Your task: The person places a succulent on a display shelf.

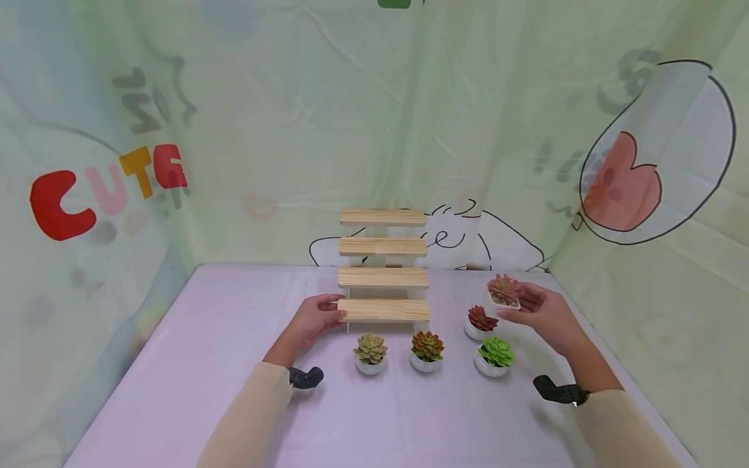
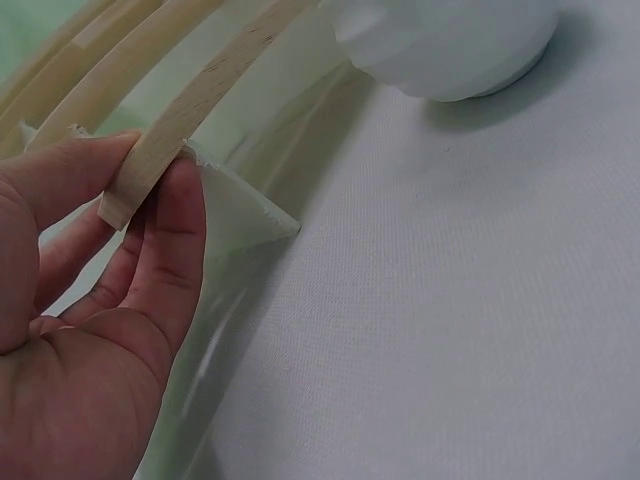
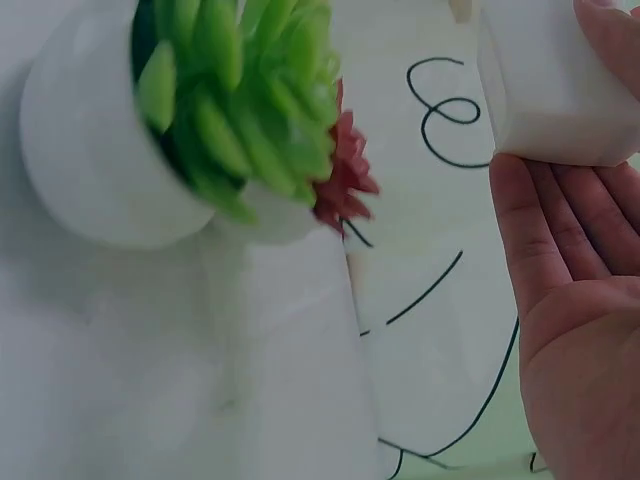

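My left hand (image 1: 315, 320) pinches the left end of the lowest board of a tiered wooden plant stand (image 1: 383, 311). The left wrist view shows thumb and fingers around the board's end (image 2: 150, 170). Raised off the table on the right, my right hand (image 1: 547, 316) holds a pink succulent in a square white pot (image 1: 504, 292). In the right wrist view, thumb and fingers grip the white pot (image 3: 560, 95); its plant is out of sight there. Below it stand a dark red succulent (image 1: 482, 318) and a bright green succulent (image 1: 495, 354), both in round white pots.
In front of the stand are a pale green succulent (image 1: 370, 351) and a reddish-brown succulent (image 1: 426, 348), each in a white pot. A pale cloth covers the table (image 1: 234, 338). Printed curtains (image 1: 281, 130) hang behind and at both sides.
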`<state>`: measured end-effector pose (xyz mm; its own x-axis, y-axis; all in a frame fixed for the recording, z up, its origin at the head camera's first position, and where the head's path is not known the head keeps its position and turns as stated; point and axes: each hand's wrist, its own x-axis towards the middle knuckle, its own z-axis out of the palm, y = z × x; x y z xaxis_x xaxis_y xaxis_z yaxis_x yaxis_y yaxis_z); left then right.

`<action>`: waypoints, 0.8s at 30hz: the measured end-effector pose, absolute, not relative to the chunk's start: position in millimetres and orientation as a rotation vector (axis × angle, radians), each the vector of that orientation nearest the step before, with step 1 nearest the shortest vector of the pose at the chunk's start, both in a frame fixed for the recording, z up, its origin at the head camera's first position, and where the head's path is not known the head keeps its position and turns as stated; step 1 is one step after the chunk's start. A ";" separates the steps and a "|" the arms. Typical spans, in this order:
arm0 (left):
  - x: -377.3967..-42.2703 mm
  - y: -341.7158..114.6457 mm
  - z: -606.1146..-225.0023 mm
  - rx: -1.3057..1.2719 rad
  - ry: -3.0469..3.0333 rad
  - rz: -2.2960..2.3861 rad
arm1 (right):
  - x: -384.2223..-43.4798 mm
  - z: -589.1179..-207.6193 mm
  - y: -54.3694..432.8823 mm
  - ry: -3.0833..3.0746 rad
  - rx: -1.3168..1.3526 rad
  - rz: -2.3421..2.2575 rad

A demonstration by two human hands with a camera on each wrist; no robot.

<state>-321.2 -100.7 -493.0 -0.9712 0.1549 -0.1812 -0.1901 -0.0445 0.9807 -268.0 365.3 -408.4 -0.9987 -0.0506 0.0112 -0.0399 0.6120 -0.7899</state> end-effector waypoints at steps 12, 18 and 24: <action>-323.8 -101.3 -493.7 -0.044 1.985 2.097 | -280.1 -389.7 327.3 2.772 -0.206 -1.441; -324.6 -101.6 -494.8 -0.043 1.988 2.094 | -288.2 -386.3 308.8 2.770 -0.230 -1.433; -323.1 -101.4 -493.5 -0.043 1.989 2.091 | -296.2 -384.3 290.3 2.760 -0.274 -1.461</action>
<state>-323.1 -101.4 -493.5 -0.9671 0.1627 -0.1955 -0.2033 -0.0328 0.9786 -296.2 290.3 -384.3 -0.9847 -0.1572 0.0753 -0.1507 0.5504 -0.8212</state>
